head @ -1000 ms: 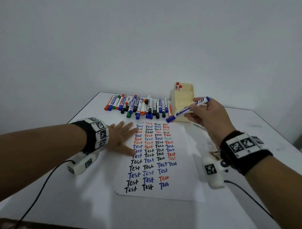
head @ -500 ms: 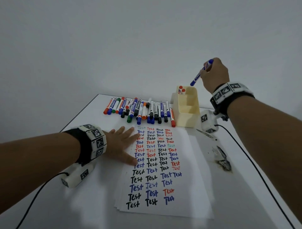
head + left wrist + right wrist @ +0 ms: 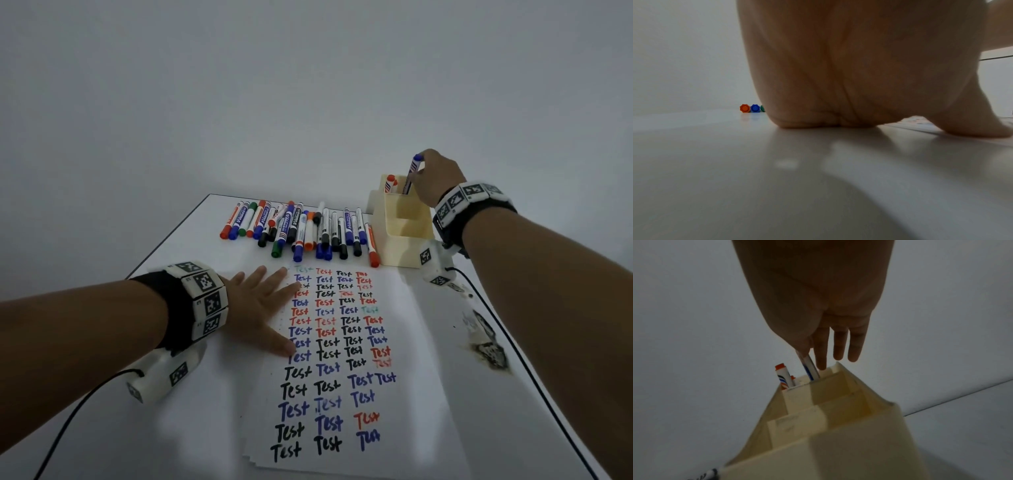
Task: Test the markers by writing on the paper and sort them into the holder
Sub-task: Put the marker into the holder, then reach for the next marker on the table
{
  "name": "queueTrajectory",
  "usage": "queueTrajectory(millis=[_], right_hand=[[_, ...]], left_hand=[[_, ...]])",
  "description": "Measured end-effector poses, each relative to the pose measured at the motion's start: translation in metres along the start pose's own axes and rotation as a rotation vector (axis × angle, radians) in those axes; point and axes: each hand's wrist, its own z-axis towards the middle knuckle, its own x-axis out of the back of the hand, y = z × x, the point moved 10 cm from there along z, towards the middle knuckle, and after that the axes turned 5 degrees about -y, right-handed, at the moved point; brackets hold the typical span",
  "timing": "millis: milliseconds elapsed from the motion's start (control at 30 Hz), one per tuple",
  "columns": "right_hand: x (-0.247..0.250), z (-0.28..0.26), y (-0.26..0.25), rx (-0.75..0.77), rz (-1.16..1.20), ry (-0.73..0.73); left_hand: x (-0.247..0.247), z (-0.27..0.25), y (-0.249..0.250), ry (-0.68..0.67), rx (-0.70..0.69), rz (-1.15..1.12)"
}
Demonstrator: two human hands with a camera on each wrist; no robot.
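Observation:
My right hand [image 3: 432, 178] pinches a blue marker [image 3: 412, 173] upright, its lower end inside the back right compartment of the cream holder [image 3: 400, 236]. In the right wrist view the blue marker [image 3: 808, 368] dips into the holder [image 3: 838, 418] beside two red-capped markers [image 3: 784, 378] in the back left compartment. My left hand [image 3: 260, 305] lies flat with spread fingers on the left edge of the paper [image 3: 342, 359], which is covered in rows of "Test". A row of several markers [image 3: 301, 229] lies behind the paper.
The white table [image 3: 171, 428] ends close behind the markers and holder, with a bare wall beyond. A dark smudged patch [image 3: 486, 346] marks the table right of the paper. Cables run from both wrist cameras toward the near edge. The left wrist view shows marker caps [image 3: 750, 108].
My right hand rose from the paper with the blue marker, swung over the holder, and lowered the marker tip-down into the back compartment. The left hand stayed put.

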Motion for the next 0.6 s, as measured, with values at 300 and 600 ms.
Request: queueTrajectory(millis=[300, 600], right_hand=[[-0.007, -0.05, -0.011, 0.123, -0.009, 0.013], [-0.065, -0.198, -0.027, 0.186, 0.401, -0.507]], left_hand=[[0.0, -0.003, 0.001, 0.004, -0.005, -0.01], [0.003, -0.003, -0.001, 0.022, 0.003, -0.012]])
